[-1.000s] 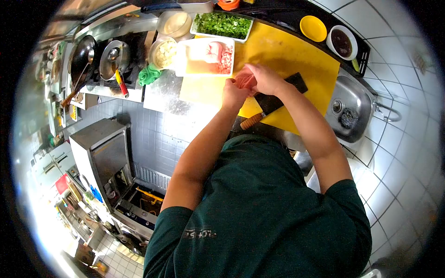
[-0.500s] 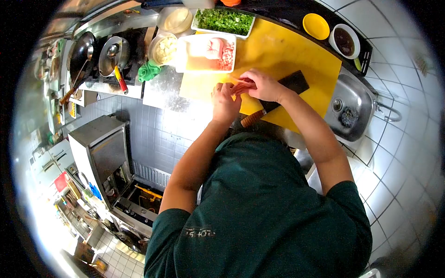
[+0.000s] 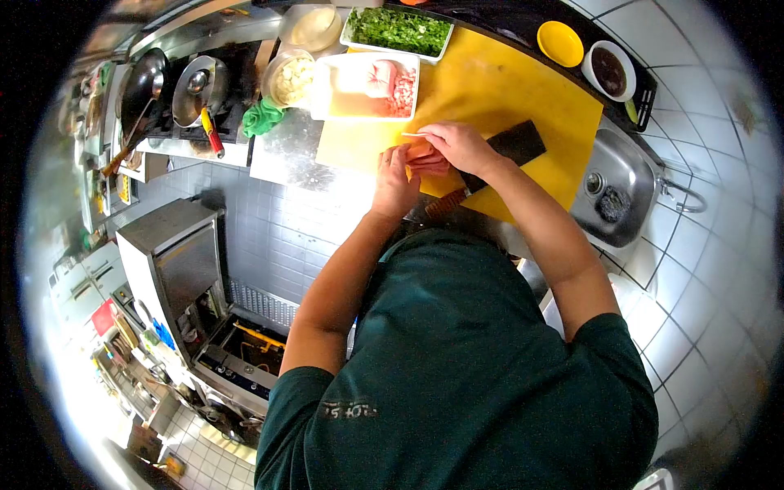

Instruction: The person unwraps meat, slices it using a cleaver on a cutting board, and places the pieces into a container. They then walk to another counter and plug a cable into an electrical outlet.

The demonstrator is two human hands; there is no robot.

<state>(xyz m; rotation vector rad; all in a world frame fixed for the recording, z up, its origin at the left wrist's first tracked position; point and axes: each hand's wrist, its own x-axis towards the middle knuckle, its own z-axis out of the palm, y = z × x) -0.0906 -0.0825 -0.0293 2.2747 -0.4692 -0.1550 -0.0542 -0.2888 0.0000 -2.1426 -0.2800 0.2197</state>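
Observation:
Both my hands are at a stack of pink meat slices [image 3: 430,162] over the yellow cutting board [image 3: 490,77]. My left hand [image 3: 395,181] is closed on the stack's left side. In my right hand [image 3: 459,147], a pale-edged slice is pinched at the top of the stack. Beside my right hand lies a cleaver [image 3: 516,144] with a dark blade, its brown handle pointing toward my body and partly under my right wrist. Just beyond my hands stands a white tray [image 3: 339,117] holding a pink block and diced pink meat.
Chopped greens fill another white tray [image 3: 349,38] at the back. Bowls and a green cloth [image 3: 261,118] stand left, by a stove with a wok [image 3: 144,94] and a pan [image 3: 189,106]. On the right are a sink [image 3: 633,167], a yellow dish [image 3: 560,44] and a bowl of dark liquid [image 3: 608,71].
The bundled meat is now spread into a flatter stack. My right hand has lifted a slice's edge at the top. The view has shifted slightly.

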